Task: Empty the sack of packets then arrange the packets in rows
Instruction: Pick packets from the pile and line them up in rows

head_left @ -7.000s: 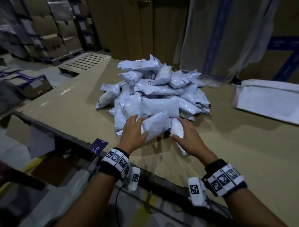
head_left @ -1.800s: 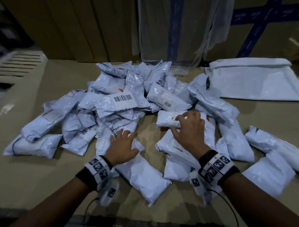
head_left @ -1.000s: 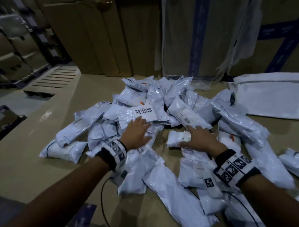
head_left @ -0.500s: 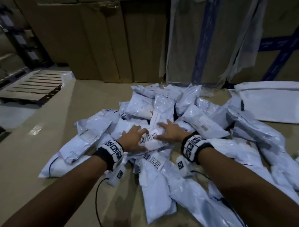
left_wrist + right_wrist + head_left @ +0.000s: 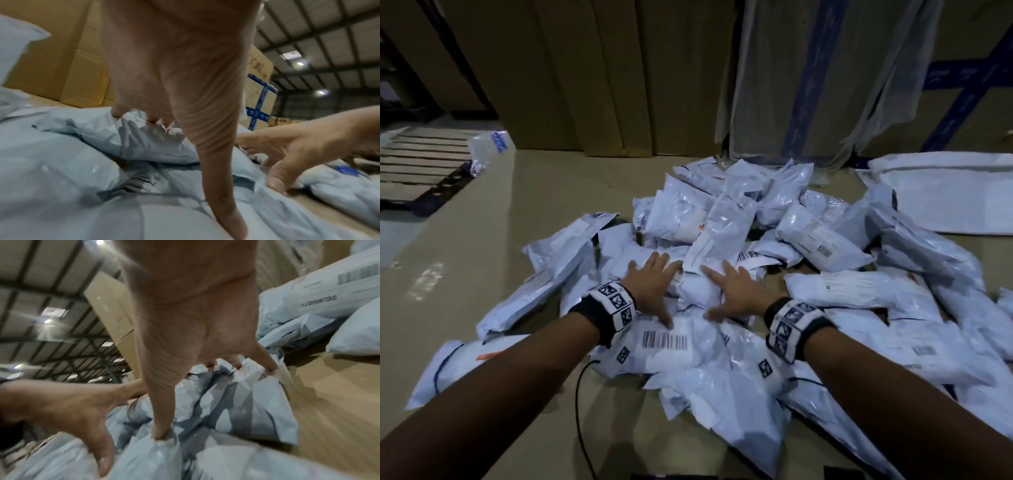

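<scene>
Several pale blue-white packets (image 5: 822,240) lie in a loose heap on the cardboard-topped table (image 5: 482,246). My left hand (image 5: 654,286) and right hand (image 5: 736,291) lie side by side on the middle of the heap, fingers spread and straight. They press on a crumpled packet (image 5: 697,291) between them. A packet with a barcode label (image 5: 664,342) lies just below my left thumb. In the left wrist view, the left hand's fingertips (image 5: 117,113) touch crinkled plastic. In the right wrist view, the right thumb (image 5: 162,426) digs into a packet. The flat white sack (image 5: 945,195) lies at the back right.
Tall cardboard boxes (image 5: 585,85) and a plastic-wrapped stack (image 5: 825,75) wall the table's far edge. A wooden pallet (image 5: 417,168) and a small clear bag (image 5: 489,147) sit off the table's left side. Packets reach the near right edge.
Both hands have drawn together onto the middle of the heap, the right hand coming left from a small packet. Packets have been spread outward from the earlier tight pile.
</scene>
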Demonstrator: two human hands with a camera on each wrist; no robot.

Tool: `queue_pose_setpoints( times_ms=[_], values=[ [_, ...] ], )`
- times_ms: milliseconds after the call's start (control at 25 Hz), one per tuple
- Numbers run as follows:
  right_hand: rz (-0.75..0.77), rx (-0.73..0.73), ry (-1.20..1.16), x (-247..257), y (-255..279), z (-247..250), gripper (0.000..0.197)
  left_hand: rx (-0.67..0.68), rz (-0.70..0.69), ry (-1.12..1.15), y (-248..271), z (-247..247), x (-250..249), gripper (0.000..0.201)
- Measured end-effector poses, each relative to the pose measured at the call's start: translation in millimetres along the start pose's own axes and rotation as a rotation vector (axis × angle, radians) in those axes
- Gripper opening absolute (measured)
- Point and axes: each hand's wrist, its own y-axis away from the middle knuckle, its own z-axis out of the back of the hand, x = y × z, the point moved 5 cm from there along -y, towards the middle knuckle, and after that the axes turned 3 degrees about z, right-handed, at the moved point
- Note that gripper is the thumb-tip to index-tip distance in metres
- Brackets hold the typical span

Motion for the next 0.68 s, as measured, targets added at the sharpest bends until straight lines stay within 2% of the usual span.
queue_pose_setpoints(
  times_ms=[80,160,240,280,360,440,560,680],
  values=[
    [-0.016,0.029,0.097,-2,11,-13,0.116,0.042,-0.022,-0.103,6,-10,4,0.144],
    [-0.079,0.000,0.155,-24,16,-2,0.109,0.054,-0.031,-0.133,14,-18,10,0.146],
    [-0.184,-0.077,0.101,-48,14,15,0.104,0.031,-0.003,-0.130,16,-17,14,0.135],
    [-0.209,-0.122,0.070,-51,12,18,0.102,-0.024,0.022,-0.114,16,-13,15,0.121],
    [-0.149,-0.149,0.067,-35,6,11,0.094,-0.177,0.075,-0.089,14,-1,20,0.090],
    [-0.072,-0.096,0.089,-14,3,-11,0.082,-0.212,0.154,-0.102,14,1,37,0.075],
    [-0.124,-0.102,0.139,-24,6,-18,0.070,-0.153,0.277,-0.122,16,-6,75,0.077],
    [-0.216,-0.095,0.123,-40,10,5,0.064,-0.148,0.269,-0.071,20,-11,83,0.081]
  ],
)
